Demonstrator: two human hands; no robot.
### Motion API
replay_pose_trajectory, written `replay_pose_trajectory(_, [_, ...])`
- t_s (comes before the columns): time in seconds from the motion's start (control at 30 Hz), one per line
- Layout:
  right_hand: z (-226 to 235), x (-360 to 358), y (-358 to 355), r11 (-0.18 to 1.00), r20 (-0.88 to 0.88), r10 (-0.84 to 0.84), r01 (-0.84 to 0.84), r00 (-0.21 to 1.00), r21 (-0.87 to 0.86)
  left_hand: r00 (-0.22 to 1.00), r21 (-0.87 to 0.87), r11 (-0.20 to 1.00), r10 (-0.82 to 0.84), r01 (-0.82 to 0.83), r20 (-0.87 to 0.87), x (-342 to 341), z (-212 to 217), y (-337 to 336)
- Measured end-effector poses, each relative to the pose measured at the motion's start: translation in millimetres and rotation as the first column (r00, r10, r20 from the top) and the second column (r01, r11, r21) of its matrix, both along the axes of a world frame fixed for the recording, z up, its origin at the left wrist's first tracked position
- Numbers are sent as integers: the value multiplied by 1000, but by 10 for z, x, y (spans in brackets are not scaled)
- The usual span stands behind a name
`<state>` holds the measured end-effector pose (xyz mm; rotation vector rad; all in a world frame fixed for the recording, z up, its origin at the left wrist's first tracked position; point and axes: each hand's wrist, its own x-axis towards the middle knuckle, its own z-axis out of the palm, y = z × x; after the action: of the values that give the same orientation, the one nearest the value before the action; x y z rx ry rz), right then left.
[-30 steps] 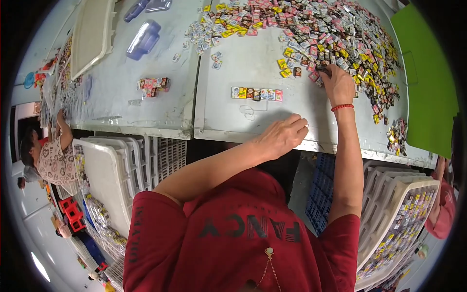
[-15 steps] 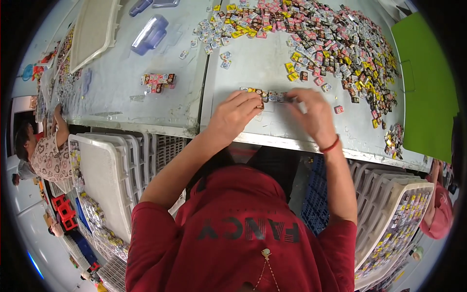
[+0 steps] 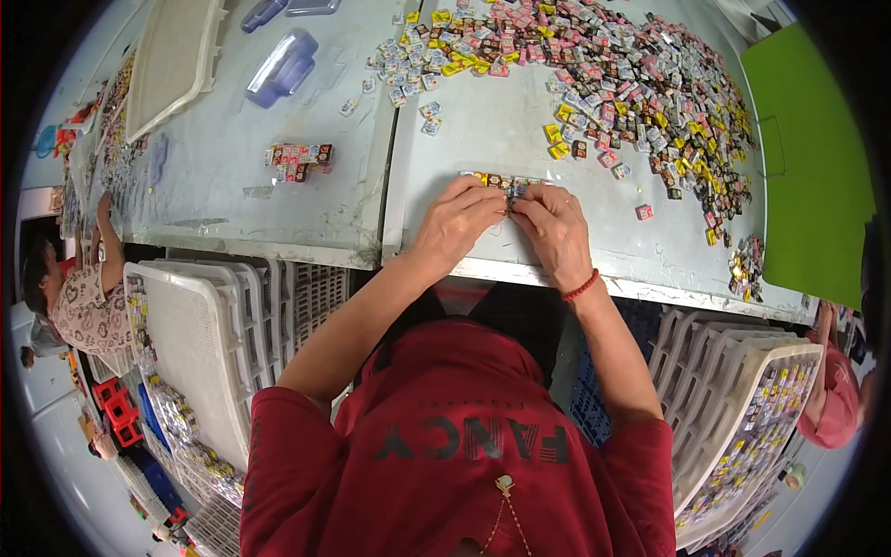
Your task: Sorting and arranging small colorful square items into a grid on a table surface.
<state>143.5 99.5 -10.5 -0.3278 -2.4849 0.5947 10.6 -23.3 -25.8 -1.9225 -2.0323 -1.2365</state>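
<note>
A short row of tiny printed boxes (image 3: 506,180) lies on the pale table, close to its near edge. My left hand (image 3: 458,215) is closed at the row's left part, its fingertips hiding some of the boxes. Right beside it, my right hand (image 3: 554,226) pinches at the middle of the row, and the fingertips of both hands nearly meet. Small dark boxes show between the fingers, partly covered. Further left, a compact block of pink, white and brown little boxes (image 3: 299,161) stands by itself.
A big spread of loose little boxes (image 3: 640,88) covers the far right of the table. Clear plastic trays (image 3: 283,67) lie far left. A green board (image 3: 807,158) borders the right side. Stacked white crates (image 3: 190,325) stand below the table edge. A co-worker (image 3: 79,288) is at left.
My right hand has moved left, from the row's right end to its middle, and now meets my left hand. The left hand has stayed nearly in place.
</note>
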Motion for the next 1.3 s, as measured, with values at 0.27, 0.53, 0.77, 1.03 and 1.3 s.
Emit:
replay_pose_trajectory(0.27, [-67,70,-65,999,-56,-32,33,998,17,995,-10,996,-94,94,-32,-78,-6,37])
replay_pose_trajectory(0.53, [-46,167,-8,998,-57,-41,43,998,43,988,-48,987,-156,155,-8,-201,119,-45])
replay_pose_trajectory(0.77, [35,80,-18,995,20,-86,85,996,43,992,-69,990,-123,122,0,-152,128,-30])
replay_pose_trajectory(1.03, [115,-25,43,993,251,-114,103,961,58,989,-44,989,-141,139,-45,-129,47,14])
replay_pose_trajectory(1.3, [157,82,-68,943,190,-230,267,954,-200,996,-17,996,-84,84,22,-76,131,15])
